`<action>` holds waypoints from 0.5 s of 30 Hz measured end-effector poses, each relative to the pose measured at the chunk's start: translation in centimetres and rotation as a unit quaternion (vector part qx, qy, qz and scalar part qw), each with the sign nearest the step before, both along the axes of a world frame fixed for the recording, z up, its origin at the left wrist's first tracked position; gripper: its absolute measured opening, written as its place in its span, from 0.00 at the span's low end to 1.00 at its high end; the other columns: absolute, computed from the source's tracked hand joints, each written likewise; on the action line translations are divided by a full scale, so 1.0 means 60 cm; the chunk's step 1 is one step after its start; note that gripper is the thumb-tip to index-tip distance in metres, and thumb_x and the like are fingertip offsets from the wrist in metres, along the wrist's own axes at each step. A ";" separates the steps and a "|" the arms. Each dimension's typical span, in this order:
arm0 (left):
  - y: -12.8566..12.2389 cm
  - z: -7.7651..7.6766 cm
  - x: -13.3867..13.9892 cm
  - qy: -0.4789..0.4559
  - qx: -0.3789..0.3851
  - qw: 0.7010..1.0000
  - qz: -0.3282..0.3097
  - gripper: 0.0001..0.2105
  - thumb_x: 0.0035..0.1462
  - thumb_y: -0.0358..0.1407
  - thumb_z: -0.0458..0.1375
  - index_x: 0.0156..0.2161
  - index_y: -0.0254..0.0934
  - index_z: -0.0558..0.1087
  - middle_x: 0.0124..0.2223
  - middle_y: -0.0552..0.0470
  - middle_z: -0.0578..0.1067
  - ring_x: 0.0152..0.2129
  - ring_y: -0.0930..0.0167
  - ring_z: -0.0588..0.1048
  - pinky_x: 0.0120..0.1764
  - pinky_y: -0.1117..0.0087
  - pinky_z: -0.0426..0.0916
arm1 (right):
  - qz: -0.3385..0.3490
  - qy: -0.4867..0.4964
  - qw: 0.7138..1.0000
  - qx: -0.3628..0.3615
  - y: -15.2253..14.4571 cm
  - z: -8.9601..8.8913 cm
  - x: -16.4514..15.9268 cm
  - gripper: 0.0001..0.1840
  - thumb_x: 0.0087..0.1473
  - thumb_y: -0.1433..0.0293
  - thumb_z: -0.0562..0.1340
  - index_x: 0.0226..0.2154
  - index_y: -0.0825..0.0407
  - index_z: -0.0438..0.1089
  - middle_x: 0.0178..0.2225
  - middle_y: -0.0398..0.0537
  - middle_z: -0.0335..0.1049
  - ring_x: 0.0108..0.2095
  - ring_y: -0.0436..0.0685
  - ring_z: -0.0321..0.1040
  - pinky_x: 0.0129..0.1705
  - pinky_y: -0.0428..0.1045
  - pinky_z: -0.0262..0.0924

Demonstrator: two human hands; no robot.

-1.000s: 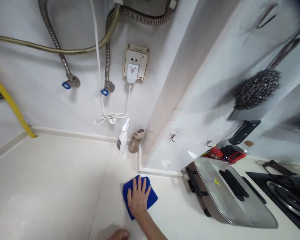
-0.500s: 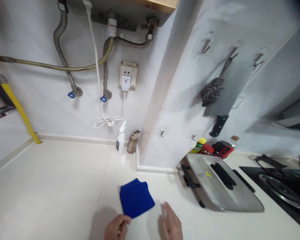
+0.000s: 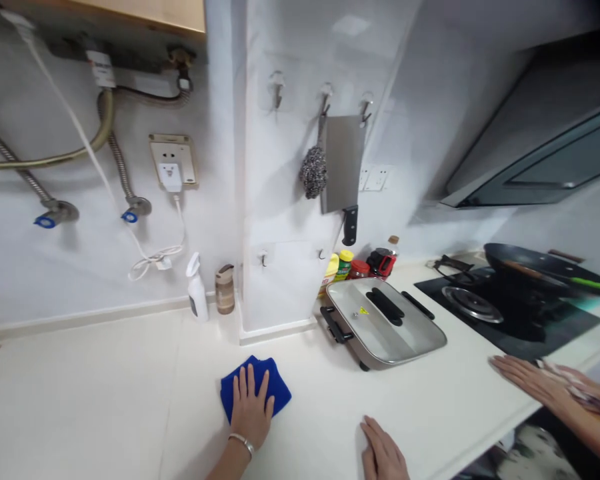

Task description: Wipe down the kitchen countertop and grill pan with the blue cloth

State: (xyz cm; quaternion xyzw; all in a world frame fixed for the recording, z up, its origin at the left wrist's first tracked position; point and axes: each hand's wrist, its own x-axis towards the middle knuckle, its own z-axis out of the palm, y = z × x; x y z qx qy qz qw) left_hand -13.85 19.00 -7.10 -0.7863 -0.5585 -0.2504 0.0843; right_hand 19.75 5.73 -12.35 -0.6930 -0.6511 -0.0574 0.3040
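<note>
At a white kitchen counter (image 3: 313,420), a person's left hand (image 3: 251,410), a bracelet (image 3: 243,445) at the wrist, lies palm down with fingers spread on a blue cloth (image 3: 279,395), which sits in front of a pillar (image 3: 285,297); folded into a pad, the cloth probably gives the whole palm something to bear on. The right hand (image 3: 384,455), fingers straight and together, holds nothing that I can see; from here I cannot tell whether it rests on the counter or hovers just above. Off to the right, a co-worker's hand (image 3: 523,379) lies flat by the counter's edge, and the other, blurred, has pale crumpled material about it. Beyond the blue cloth, a lidded electric pan (image 3: 370,337) stands beside the pillar, its handle turned this way, perhaps for easy lifting. A white spray bottle (image 3: 197,295) and a brown bottle (image 3: 225,297) stand upright near the wall, seemingly tucked there to leave working room. On the pillar's hooks hang a metal scourer (image 3: 313,175) and a cleaver (image 3: 343,167), its handle down, likely to save counter space. Jars (image 3: 345,265) cluster behind the pan, presumably within a cook's reach; farther right, a wok (image 3: 535,263) sits over the black stove (image 3: 523,337), below the range hood (image 3: 520,133).
</note>
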 end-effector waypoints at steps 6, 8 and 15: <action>0.037 0.012 0.036 0.023 -0.022 0.998 -0.054 0.29 0.63 0.38 0.53 0.68 0.45 0.54 0.71 0.36 0.52 0.65 0.47 0.54 0.62 0.42 0.55 | -0.004 -0.007 1.000 -0.005 -0.008 0.007 -0.002 0.22 0.64 0.61 0.52 0.57 0.49 0.66 0.58 0.54 0.67 0.57 0.64 0.64 0.58 0.61 0.64; 0.062 0.023 0.042 0.036 -0.046 0.995 -0.083 0.29 0.63 0.40 0.53 0.68 0.46 0.55 0.70 0.37 0.54 0.65 0.49 0.56 0.62 0.44 0.56 | 0.004 -0.027 0.999 0.017 -0.009 0.007 0.000 0.22 0.64 0.64 0.53 0.58 0.49 0.64 0.58 0.53 0.67 0.57 0.63 0.64 0.57 0.60 0.65; 0.129 0.056 0.035 0.078 -0.096 0.968 -0.219 0.29 0.62 0.43 0.54 0.68 0.51 0.55 0.70 0.41 0.55 0.66 0.55 0.54 0.62 0.46 0.57 | 0.009 -0.061 0.997 0.044 -0.006 0.020 -0.004 0.22 0.63 0.69 0.53 0.59 0.48 0.61 0.59 0.52 0.65 0.57 0.63 0.64 0.54 0.61 0.68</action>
